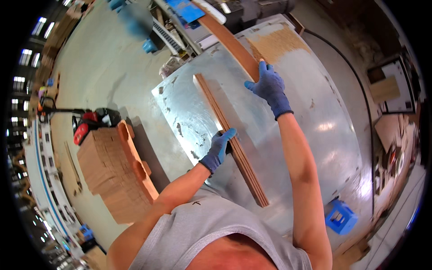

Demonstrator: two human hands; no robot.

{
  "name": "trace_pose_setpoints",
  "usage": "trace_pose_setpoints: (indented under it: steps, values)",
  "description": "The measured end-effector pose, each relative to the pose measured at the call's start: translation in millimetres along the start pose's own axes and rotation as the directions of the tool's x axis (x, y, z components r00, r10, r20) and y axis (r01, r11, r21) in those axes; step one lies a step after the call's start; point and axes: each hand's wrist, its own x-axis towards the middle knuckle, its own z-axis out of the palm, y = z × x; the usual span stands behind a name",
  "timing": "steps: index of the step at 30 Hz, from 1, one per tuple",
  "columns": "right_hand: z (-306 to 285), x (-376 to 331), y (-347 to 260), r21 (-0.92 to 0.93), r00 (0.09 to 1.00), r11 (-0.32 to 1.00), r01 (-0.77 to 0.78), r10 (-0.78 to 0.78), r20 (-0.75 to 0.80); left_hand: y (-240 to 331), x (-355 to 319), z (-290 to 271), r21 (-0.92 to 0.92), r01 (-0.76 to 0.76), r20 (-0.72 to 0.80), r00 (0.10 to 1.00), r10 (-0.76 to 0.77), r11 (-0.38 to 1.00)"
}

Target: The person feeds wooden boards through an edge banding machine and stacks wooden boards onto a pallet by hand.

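Note:
Both hands wear blue work gloves. My left hand (220,147) is wrapped round a narrow stack of long brown wooden strips (245,164), thumb on top, its other fingers partly hidden beneath. The stack slants across a shiny metal table (306,148). Farther off, my right hand (270,85) grips the near end of a wide brown board (231,47), with the thumb out to the left and the fingers toward the far side. That board runs away to the machine at the table's far end.
Sawdust (279,44) covers the table's far right corner. A machine with a blue plate (185,10) stands beyond. On the left floor, stacked brown boards (112,166) rest by a red and black pallet truck (92,119). A blue plastic stool (341,217) stands at the right.

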Motion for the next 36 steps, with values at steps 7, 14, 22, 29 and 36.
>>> trace_pose_setpoints:
  steps: [7,14,22,29,36]
  values:
    - [-8,-14,0,0.099,0.998,0.995,-0.006,0.000,0.057,-1,2,-9,0.015,-0.001,-0.085,0.996,0.002,1.000]
    - [-48,-154,39,0.225,0.995,0.972,-0.066,0.046,0.093,0,1,-18,-0.047,0.047,0.020,0.999,-0.046,0.998]
    - [-51,-321,22,0.400,0.911,0.819,-0.412,0.370,0.182,14,-10,-25,-0.090,0.076,0.125,0.990,-0.065,0.993]
    - [-34,-371,-18,0.211,0.942,0.918,-0.337,0.325,0.088,17,-7,-33,-0.160,0.114,0.236,0.969,-0.074,0.980]
    - [-45,-370,-48,0.283,0.943,0.900,-0.333,0.318,0.099,10,0,-37,-0.173,0.106,0.258,0.964,-0.059,0.979]
